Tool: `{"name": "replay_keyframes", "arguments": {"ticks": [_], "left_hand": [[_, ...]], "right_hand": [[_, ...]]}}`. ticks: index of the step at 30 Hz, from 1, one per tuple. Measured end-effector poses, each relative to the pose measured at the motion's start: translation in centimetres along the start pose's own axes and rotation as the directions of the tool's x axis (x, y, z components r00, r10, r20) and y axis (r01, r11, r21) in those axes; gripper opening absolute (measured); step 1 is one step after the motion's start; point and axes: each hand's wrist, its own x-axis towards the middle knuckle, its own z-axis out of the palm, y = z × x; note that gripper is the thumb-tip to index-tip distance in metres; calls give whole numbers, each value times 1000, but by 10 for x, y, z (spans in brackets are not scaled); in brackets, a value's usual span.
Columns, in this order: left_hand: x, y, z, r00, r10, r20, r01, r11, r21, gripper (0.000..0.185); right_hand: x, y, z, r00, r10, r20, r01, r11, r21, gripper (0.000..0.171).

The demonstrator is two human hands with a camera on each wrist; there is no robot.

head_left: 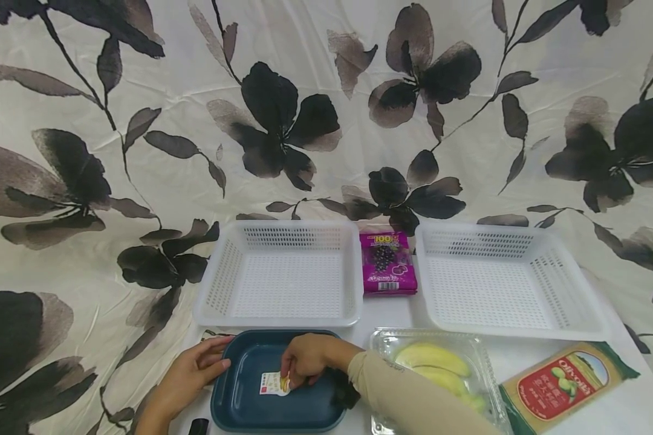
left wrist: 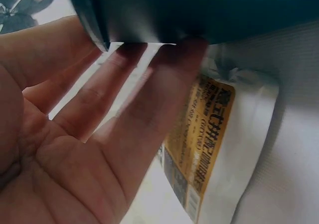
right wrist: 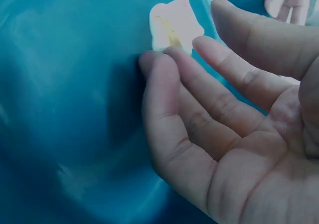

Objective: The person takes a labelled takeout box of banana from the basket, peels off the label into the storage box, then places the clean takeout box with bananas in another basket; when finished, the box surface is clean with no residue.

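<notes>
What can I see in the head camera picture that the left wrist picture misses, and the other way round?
Only the head view shows the right hand at the white sticker, two white baskets, the purple packet, bananas in a clear box and an olive packet. Only the left wrist view shows a yellow-labelled white packet under the tray's edge. Both show the left hand at the blue tray.

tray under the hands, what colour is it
Dark teal blue tray, clearest in the head view.
</notes>
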Motion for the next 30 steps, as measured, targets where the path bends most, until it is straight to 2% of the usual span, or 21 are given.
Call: {"name": "replay_keyframes", "arguments": {"ticks": [3, 5, 7, 9, 11, 14, 19, 21, 25, 27, 30], "left_hand": [[-1, 3, 0, 1000, -3, 2, 3, 1000, 21, 53], [-3, 8, -1, 1000, -9, -9, 10, 998, 69, 51], [-7, 16, -1, 1000, -10, -29, 14, 990, 138, 49], [-11, 27, -2, 998, 10, -61, 5, 972, 236, 47], [-16, 40, -1, 995, 52, -88, -21, 946, 322, 45], [-21, 61, 3, 981, 150, -121, -87, 906, 415, 42], [-24, 98, 20, 935, 313, -167, -210, 868, 449, 33], [-23, 110, 29, 919, 354, -171, -251, 864, 437, 32], [-20, 131, 50, 915, 379, -139, -301, 869, 393, 31], [-18, 141, 63, 915, 388, -112, -326, 874, 361, 31], [-14, 154, 84, 915, 397, -64, -363, 884, 295, 31]], "right_hand": [[-9, -1, -5, 1000, -24, 2, 24, 999, -26, 18], [-16, -2, -9, 999, -44, 3, 44, 999, -19, 20], [-25, -3, -13, 998, -65, 8, 65, 998, -9, 23], [-34, -3, -17, 996, -84, 3, 84, 996, -10, 24], [-46, -3, -23, 995, -103, -6, 103, 994, -34, 23], [-69, 1, -35, 990, -135, -35, 133, 990, -53, 23], [-121, 18, -62, 975, -185, -119, 185, 983, -7, 25], [-144, 28, -71, 963, -210, -171, 211, 977, -14, 26], [-190, 52, -84, 924, -220, -312, 200, 975, -94, 32], [-212, 65, -87, 893, -209, -400, 174, 977, -122, 36], [-244, 85, -86, 829, -176, -530, 104, 981, -163, 39]]}}
